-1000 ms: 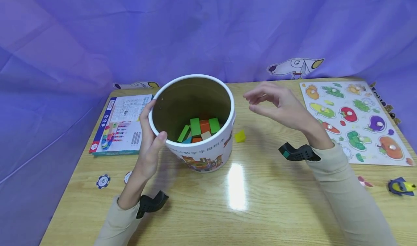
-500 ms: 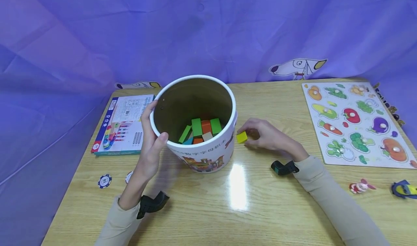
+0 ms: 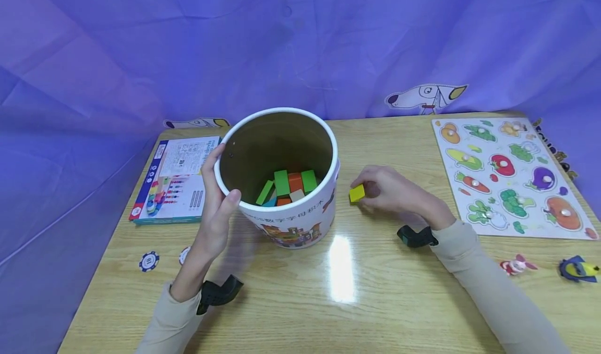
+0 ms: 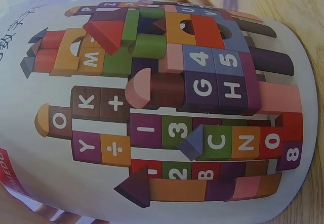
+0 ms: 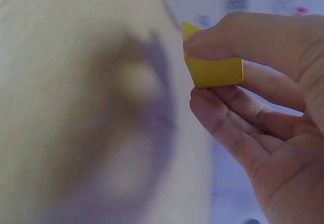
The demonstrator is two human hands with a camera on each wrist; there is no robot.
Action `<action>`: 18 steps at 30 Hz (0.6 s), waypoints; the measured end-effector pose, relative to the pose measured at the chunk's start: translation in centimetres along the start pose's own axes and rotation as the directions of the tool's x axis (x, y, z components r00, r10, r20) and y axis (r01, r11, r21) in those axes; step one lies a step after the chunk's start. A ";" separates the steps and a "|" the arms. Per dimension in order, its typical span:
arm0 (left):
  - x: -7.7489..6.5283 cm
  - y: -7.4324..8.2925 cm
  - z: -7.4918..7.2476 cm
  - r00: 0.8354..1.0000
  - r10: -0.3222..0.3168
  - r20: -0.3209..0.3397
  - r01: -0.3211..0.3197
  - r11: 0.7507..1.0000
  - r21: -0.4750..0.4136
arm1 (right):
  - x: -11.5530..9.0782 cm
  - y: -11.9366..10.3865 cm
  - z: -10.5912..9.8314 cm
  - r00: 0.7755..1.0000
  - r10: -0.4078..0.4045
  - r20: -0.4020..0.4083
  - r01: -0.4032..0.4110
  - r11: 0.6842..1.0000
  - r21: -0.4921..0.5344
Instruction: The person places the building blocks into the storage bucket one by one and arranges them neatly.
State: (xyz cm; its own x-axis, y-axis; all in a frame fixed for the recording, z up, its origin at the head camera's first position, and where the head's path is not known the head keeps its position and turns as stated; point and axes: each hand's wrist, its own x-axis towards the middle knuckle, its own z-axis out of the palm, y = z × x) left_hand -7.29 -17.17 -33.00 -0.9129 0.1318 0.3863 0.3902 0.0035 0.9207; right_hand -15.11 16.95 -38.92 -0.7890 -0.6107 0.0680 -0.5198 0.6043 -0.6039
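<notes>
A white bucket [image 3: 300, 231] with printed block pictures stands on the wooden table, its mouth tipped toward the head camera. Inside it lie several loose blocks, among them a green block [image 3: 281, 183] and an orange block [image 3: 295, 181]. My left hand [image 3: 213, 223] grips the bucket's left side, thumb over the white rim and fingers along the outer wall. To the right of the bucket, my right hand [image 3: 389, 190] pinches a small yellow block [image 3: 357, 193] between thumb and fingers, close over the table. In the right wrist view the thumb covers part of the yellow block [image 5: 217, 72].
A flat toy box [image 3: 176, 179] lies left of the bucket, with two poker chips [image 3: 149, 261] nearer the front. At right lie a vegetable puzzle board [image 3: 512, 177], a pink pig figure [image 3: 517, 265] and a yellow-and-blue figure [image 3: 578, 269]. A purple curtain [image 3: 300, 46] hangs behind.
My right hand has come down from above the table, taken hold of the yellow block and brought it slightly to the right. The left hand and the bucket stay put.
</notes>
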 end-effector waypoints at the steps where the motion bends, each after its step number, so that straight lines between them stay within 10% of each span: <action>1: 0.0 0.0 0.0 1.000 -0.001 -0.001 0.001 1.000 0.000 | -0.2 -0.1 -0.6 1.000 -0.006 -0.019 0.006 1.000 -0.004; 9: 0.0 -0.1 -0.1 1.000 0.001 -0.011 -0.001 1.000 -0.002 | -0.9 -3.6 -7.0 0.940 -0.151 -0.305 0.133 0.988 -0.077; 18: 0.0 0.0 0.0 1.000 -0.015 -0.010 0.015 1.000 0.005 | 1.7 -10.5 -10.6 0.878 -0.289 -0.381 0.393 0.890 0.229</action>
State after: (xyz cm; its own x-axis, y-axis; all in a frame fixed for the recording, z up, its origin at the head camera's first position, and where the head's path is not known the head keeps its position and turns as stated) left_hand -7.33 -17.20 -32.97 -0.9197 0.1217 0.3733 0.3773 0.0104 0.9260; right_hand -14.49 14.97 -24.08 -0.6671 -0.5159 0.5373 -0.6979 0.1808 -0.6930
